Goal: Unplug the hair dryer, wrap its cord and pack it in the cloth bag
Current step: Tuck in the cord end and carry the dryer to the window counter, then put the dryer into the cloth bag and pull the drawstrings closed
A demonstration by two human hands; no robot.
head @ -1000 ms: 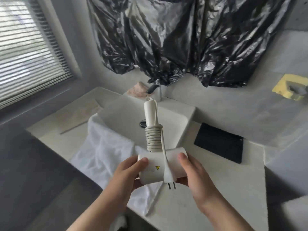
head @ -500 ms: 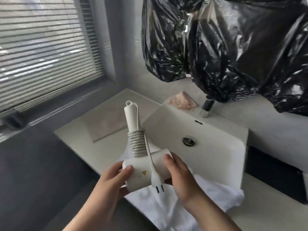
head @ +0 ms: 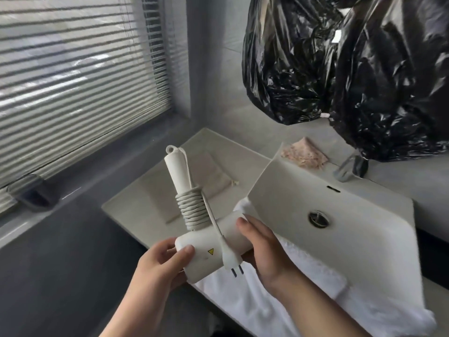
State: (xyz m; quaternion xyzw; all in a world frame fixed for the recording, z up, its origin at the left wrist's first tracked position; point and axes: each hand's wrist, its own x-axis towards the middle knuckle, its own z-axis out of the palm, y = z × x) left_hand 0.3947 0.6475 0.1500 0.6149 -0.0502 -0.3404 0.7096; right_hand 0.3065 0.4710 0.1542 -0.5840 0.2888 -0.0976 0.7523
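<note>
I hold a white hair dryer (head: 206,254) in both hands, handle pointing up and away. Its cord (head: 193,206) is coiled tightly around the lower handle, and the plug (head: 230,260) hangs over the barrel with its two pins down. My left hand (head: 162,266) grips the rear end of the barrel; my right hand (head: 264,249) grips the front end. A beige cloth bag (head: 213,176) with a drawstring lies flat on the counter behind the dryer, partly hidden by the handle.
A white sink (head: 340,215) stands to the right, with a faucet (head: 349,166) and a pink cloth (head: 305,154) behind it. A white towel (head: 291,295) drapes over the counter's front edge. Black plastic bags (head: 340,69) hang above. Window blinds (head: 73,81) fill the left.
My view has swung left, from the counter right of the sink to the counter left of it. The dryer stays held in both hands and the cloth bag has come closer.
</note>
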